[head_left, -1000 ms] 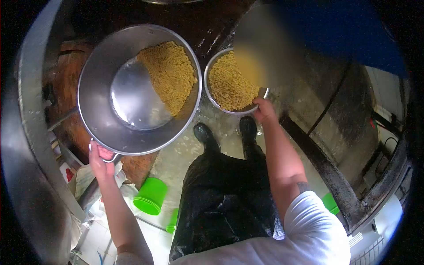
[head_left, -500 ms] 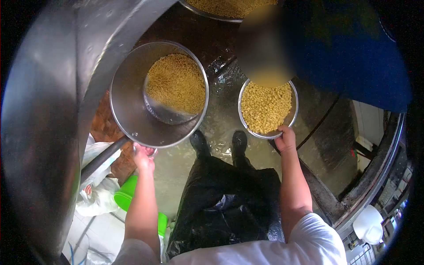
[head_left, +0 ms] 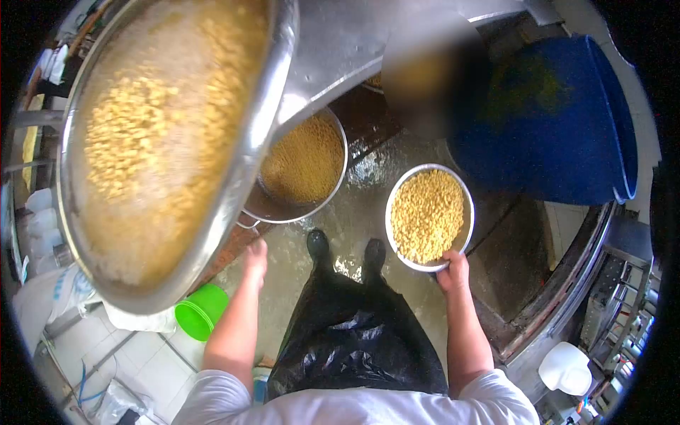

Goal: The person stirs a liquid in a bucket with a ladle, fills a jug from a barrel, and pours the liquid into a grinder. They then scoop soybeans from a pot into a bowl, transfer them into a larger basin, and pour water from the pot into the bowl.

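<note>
My right hand (head_left: 454,273) grips the near rim of a round metal bowl (head_left: 430,267) full of pale yellow kernels or beans (head_left: 428,216). Near the side handle of a deep steel pot (head_left: 341,159) is my left hand (head_left: 255,263), apart from the handle with nothing in it and its fingers loosely extended. More yellow grain (head_left: 304,166) lies inside that pot, whose left part is hidden. A large steel vat (head_left: 280,67) fills the upper left, holding similar kernels in cloudy liquid.
At upper right lies a big blue barrel (head_left: 545,120). A green bucket (head_left: 200,312) stands left of my left forearm, by white sacks (head_left: 60,294). The floor (head_left: 368,191) is wet. A white plastic jug (head_left: 565,368) sits at lower right.
My left hand has let go of the pot's handle. The view has shifted, bringing the vat's contents into sight. The bowl stays in my right hand and appears lower in the view.
</note>
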Available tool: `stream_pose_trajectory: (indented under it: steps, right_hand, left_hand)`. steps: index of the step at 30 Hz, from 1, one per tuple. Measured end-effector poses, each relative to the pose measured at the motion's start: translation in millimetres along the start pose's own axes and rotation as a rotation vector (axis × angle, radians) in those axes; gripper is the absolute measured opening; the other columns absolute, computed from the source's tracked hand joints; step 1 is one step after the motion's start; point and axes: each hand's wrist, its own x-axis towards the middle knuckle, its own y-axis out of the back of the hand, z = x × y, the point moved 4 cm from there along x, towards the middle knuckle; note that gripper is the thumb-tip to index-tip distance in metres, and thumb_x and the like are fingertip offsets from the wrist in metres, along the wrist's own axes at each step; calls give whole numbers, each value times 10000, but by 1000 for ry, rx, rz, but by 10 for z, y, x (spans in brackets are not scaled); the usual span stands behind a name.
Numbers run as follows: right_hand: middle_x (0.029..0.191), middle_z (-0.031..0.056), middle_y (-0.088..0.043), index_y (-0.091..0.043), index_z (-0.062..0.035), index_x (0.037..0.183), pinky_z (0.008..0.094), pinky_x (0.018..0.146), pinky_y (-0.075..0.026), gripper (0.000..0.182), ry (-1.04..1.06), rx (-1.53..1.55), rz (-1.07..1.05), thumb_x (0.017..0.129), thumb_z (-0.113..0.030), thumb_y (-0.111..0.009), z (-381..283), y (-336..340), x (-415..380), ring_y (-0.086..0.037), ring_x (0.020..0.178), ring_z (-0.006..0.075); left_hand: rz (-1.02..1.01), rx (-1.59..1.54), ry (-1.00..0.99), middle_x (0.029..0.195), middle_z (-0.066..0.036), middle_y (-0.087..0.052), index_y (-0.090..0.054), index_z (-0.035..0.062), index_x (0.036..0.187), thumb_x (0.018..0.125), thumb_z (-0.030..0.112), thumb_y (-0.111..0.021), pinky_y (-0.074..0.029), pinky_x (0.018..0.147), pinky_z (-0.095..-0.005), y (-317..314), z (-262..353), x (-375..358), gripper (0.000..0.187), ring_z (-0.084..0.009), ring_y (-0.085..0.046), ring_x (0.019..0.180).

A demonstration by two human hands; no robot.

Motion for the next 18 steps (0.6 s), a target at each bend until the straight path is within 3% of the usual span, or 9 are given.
stream_pose_trajectory:
  steps: [1, 2, 3, 5, 8, 11, 14, 16, 18]
  right_hand:
    - [1217, 190, -660, -540, 77, 1302, 465, 933, -573, 492, 13, -1, -22, 812, 46, -522, -58, 34, -39, -672, 1044, 339]
    - [1203, 192, -664, -547, 77, 1292, 464, 935, -572, 489, -6, -18, -19, 804, 57, -524, -91, 36, -139, -672, 1041, 339]
    - [1189, 193, -668, -553, 78, 1281, 464, 936, -571, 485, -17, -27, -19, 796, 68, -526, -152, -23, -174, -672, 1038, 340]
    - [1212, 204, -668, -555, 80, 1281, 468, 956, -567, 495, 9, 31, -67, 788, 85, -520, -344, -344, -462, -673, 1068, 347]
    - [1256, 216, -663, -551, 75, 1310, 464, 967, -570, 546, 13, -3, -56, 767, 118, -507, -522, -307, -619, -677, 1111, 347]
    - [1223, 209, -675, -562, 70, 1294, 440, 948, -578, 542, 67, -34, -65, 757, 128, -508, -824, -541, -972, -690, 1081, 337]
    - [1228, 198, -677, -555, 76, 1300, 422, 981, -567, 560, 110, -29, -161, 746, 136, -506, -1337, -922, -1507, -693, 1084, 323]
    - [1219, 188, -679, -559, 68, 1285, 436, 987, -564, 550, 181, -19, -203, 742, 133, -503, -1647, -1221, -1843, -690, 1094, 327]
    - [1215, 186, -676, -562, 66, 1277, 441, 979, -567, 536, 207, -36, -264, 746, 119, -508, -1932, -1515, -2144, -689, 1092, 327]
  left_hand:
    - [-36, 243, -86, 1270, -181, -573, -467, 7, 1433, 995, 565, -612, -467, 904, -398, -15, -278, -30, 724, -271, -569, 1098]
    - [-184, 367, -131, 1513, -285, -504, -395, -42, 1526, 1005, 557, -586, -402, 1166, -450, 56, -184, -529, 816, -368, -506, 1410]
    - [-301, 512, -189, 1469, -284, -547, -472, -34, 1485, 1001, 526, -606, -422, 1149, -451, 159, -342, -654, 752, -380, -535, 1379]
    - [-308, 763, -179, 1386, -263, -620, -547, -34, 1422, 1003, 531, -591, -464, 1107, -449, 319, -556, -1093, 705, -394, -596, 1300]
    - [-327, 849, -108, 1293, -238, -677, -653, -2, 1282, 995, 568, -590, -507, 1033, -448, 600, -1088, -1301, 641, -363, -650, 1206]
    - [-172, 823, -195, 1227, -259, -699, -677, -23, 1234, 991, 561, -583, -520, 1003, -477, 1058, -1458, -1457, 639, -390, -670, 1165]
    - [-161, 747, -32, 1104, -262, -729, -721, -17, 1112, 976, 560, -599, -547, 938, -484, 1594, -1443, -2050, 605, -393, -707, 1066]
    - [-161, 654, -111, 813, -155, -723, -714, 3, 1041, 1001, 520, -582, -548, 708, -459, 1694, -1420, -2208, 535, -312, -686, 702]
    - [-112, 570, -118, 795, -147, -716, -721, 11, 1011, 998, 511, -588, -546, 680, -453, 1694, -1387, -2352, 517, -291, -678, 678]
